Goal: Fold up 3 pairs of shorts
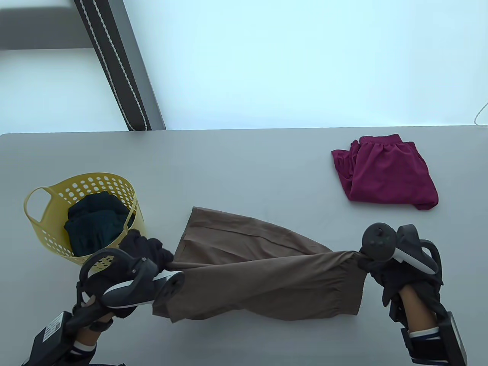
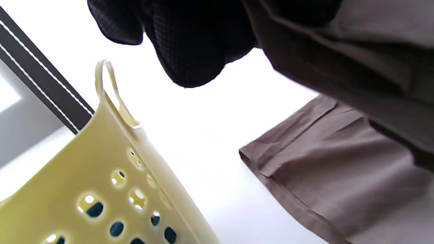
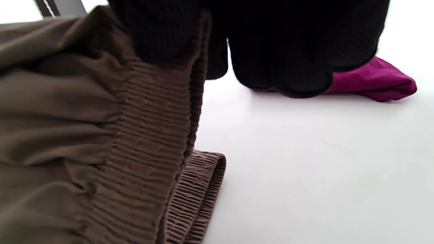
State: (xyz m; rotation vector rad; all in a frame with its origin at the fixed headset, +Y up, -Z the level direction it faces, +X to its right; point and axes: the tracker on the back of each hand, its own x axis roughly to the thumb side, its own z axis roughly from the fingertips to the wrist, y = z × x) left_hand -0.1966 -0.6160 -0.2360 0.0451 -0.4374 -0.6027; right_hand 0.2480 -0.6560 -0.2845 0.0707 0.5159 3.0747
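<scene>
Brown shorts (image 1: 263,274) stretch across the near middle of the table, lifted between both hands. My left hand (image 1: 158,253) grips the leg-hem end beside the basket; its gloved fingers (image 2: 190,44) curl over the brown cloth (image 2: 339,162). My right hand (image 1: 371,265) pinches the elastic waistband (image 3: 152,142) at the right end, with gloved fingers (image 3: 288,47) curled round it. Folded magenta shorts (image 1: 389,171) lie at the far right, also seen as a magenta bundle (image 3: 376,79). Dark green shorts (image 1: 95,227) sit crumpled in the yellow basket (image 1: 38,217).
The perforated yellow basket (image 2: 101,183) stands at the left, close to my left hand. The grey table's far edge (image 1: 244,131) runs across the middle of the table view. A dark strap with white stitching (image 1: 118,65) hangs beyond it.
</scene>
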